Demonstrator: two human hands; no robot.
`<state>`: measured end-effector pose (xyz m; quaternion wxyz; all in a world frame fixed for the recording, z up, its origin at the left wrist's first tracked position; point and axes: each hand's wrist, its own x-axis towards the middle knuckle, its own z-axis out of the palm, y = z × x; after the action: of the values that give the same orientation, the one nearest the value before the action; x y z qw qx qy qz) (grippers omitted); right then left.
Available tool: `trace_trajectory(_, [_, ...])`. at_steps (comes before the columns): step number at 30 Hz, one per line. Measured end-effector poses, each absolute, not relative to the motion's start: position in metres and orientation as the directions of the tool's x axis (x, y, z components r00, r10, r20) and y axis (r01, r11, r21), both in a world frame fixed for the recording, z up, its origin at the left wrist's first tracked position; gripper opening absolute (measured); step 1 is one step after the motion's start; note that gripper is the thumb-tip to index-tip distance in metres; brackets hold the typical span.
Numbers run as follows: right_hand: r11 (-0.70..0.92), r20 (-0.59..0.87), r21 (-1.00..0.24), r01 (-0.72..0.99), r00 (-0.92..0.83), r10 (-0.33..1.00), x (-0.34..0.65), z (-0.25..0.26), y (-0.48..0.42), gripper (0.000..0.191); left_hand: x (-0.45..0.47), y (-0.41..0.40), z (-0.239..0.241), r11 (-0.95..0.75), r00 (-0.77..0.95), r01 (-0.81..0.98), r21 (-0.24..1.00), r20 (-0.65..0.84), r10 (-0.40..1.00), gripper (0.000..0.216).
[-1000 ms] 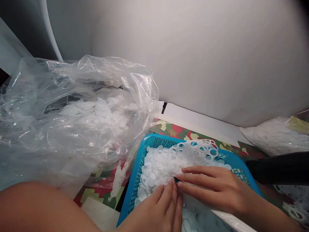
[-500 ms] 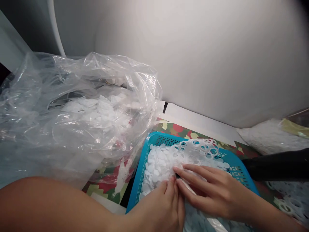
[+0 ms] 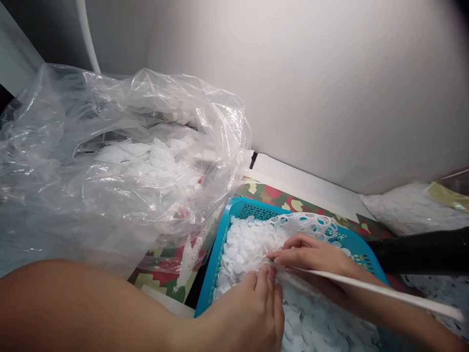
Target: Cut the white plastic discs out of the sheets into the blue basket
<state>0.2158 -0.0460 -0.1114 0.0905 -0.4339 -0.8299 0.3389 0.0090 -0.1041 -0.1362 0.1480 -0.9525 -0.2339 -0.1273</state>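
A blue basket (image 3: 212,274) holds a heap of small white discs (image 3: 240,244). A white sheet full of round holes (image 3: 322,225) lies over the discs at the basket's far side. My right hand (image 3: 315,256) is above the heap, its fingers drawn together at one end of a long thin white strip (image 3: 381,291). That strip runs across my right wrist toward the lower right. Just in front of it, my left hand (image 3: 252,305) is closed with its fingers pressed together over the discs. Whatever is between its fingertips is hidden.
A large clear plastic bag (image 3: 120,205) with white pieces inside spreads over the left side. Behind stands a pale wall (image 3: 293,88). At right are a black bar (image 3: 421,252) and another filled bag (image 3: 403,205). Camouflage-patterned sheeting (image 3: 269,193) lies under the basket.
The white strip has swung from below my hands up across my right wrist. My right hand's fingers have drawn in from spread to bunched. The left hand has barely moved.
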Motion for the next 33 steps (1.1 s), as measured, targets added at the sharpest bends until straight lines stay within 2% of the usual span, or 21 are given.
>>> trace_trajectory(2, [0.423, -0.166, -0.656, 0.625, -0.667, 0.727, 0.214, -0.098, -0.043, 0.025, 0.01, -0.105, -0.138, -0.843, 0.849, 0.492, -0.218, 0.334, 0.41, 0.037])
trace_trajectory(5, [0.555, -0.116, -0.64, 0.531, -0.781, 0.613, 0.214, -0.083, -0.037, 0.03, 0.01, -0.105, -0.138, -0.837, 0.846, 0.498, -0.226, 0.339, 0.412, 0.037])
trace_trajectory(15, [0.608, -0.064, -0.604, 0.515, -0.792, 0.608, 0.217, -0.086, -0.033, 0.03, 0.008, -0.106, -0.134, -0.858, 0.859, 0.483, -0.175, 0.287, 0.424, 0.039])
trace_trajectory(20, [0.701, -0.038, -0.578, 0.418, -0.872, 0.488, 0.218, -0.086, -0.031, 0.027, 0.01, -0.106, -0.135, -0.851, 0.853, 0.488, -0.193, 0.313, 0.418, 0.038])
trace_trajectory(28, [0.884, 0.118, -0.274, 0.38, -0.899, 0.423, 0.217, -0.09, -0.036, 0.029, 0.009, -0.107, -0.133, -0.842, 0.858, 0.488, -0.229, 0.304, 0.414, 0.036])
trace_trajectory(30, [0.933, 0.154, -0.126, 0.337, -0.923, 0.354, 0.214, -0.089, -0.041, 0.026, 0.01, -0.107, -0.133, -0.841, 0.855, 0.493, -0.223, 0.301, 0.422, 0.038])
trace_trajectory(33, [0.959, 0.149, 0.167, 0.23, -0.967, 0.207, 0.208, -0.087, -0.047, 0.022, 0.011, -0.106, -0.13, -0.847, 0.854, 0.497, -0.187, 0.277, 0.44, 0.046])
